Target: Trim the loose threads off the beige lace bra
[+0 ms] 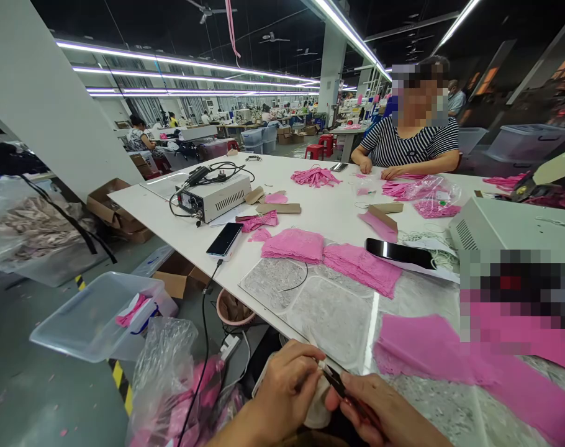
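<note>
My left hand (pixel 287 379) is closed in a pinch near the table's front edge, on a small white piece (pixel 320 364) too small to name. My right hand (pixel 380 403) is wrapped round dark-bladed snips with reddish handles (pixel 341 388), whose tips meet the white piece at my left fingertips. Beyond my hands, two stacks of pink fabric, the left stack (pixel 292 244) and the right stack (pixel 361 268), lie side by side. A large pink fabric piece (pixel 422 351) spreads to the right of my hands.
On the white table (pixel 329 214) stand a metal power box (pixel 221 197) with cables, a phone (pixel 225 239) and another phone (pixel 398 253). A co-worker in a striped top (pixel 410 149) sits across. Left, on the floor, are a clear bin (pixel 96 316) and a plastic bag (pixel 166 360).
</note>
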Motion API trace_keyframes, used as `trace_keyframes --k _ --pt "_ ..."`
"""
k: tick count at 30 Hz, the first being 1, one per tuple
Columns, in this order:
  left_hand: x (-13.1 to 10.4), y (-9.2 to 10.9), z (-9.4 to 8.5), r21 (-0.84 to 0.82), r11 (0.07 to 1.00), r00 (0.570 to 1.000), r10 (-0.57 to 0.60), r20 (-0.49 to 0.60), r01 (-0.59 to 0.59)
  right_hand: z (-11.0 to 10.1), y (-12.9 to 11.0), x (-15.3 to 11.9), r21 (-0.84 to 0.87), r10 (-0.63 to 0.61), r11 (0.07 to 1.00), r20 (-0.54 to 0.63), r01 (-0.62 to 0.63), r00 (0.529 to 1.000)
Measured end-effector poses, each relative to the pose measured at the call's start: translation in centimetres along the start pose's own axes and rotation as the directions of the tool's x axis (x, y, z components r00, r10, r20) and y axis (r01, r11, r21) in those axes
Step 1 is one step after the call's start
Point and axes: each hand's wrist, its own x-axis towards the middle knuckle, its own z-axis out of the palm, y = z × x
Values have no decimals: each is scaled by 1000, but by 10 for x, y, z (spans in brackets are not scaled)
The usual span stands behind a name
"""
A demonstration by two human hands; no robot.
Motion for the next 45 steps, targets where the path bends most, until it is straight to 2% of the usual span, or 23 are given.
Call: trace_keyframes --k 6,10,16,22,27,32,40,45 --pt "-1 -1 0 -7 1000 1000 -10 -6 10 2 2 1 31 -11 999 -17 11 1000" --pt "0 0 1 -60 997 998 -58 -31 56 6 6 1 95 -71 992 -86 79 994" --pt "1 0 3 -103 989 992 -112 -54 106 7 10 6 118 -136 982 -86 146 987" --pt "-1 -1 3 -83 992 994 -95 -52 90 9 2 5 171 -75 982 -24 78 997" --pt "-2 -1 4 -66 994 994 -90 -59 86 9 5 10 89 -121 988 -82 129 989" --pt "0 1 3 -70 993 993 -98 -64 93 7 8 14 -13 -155 988 -48 154 987" --pt "-1 0 6 -114 988 993 -111 -46 106 7 8 10 -94 -245 967 -73 238 967" --pt "1 1 3 -165 967 980 -200 -21 194 -2 4 8 -97 -344 938 -139 333 929"
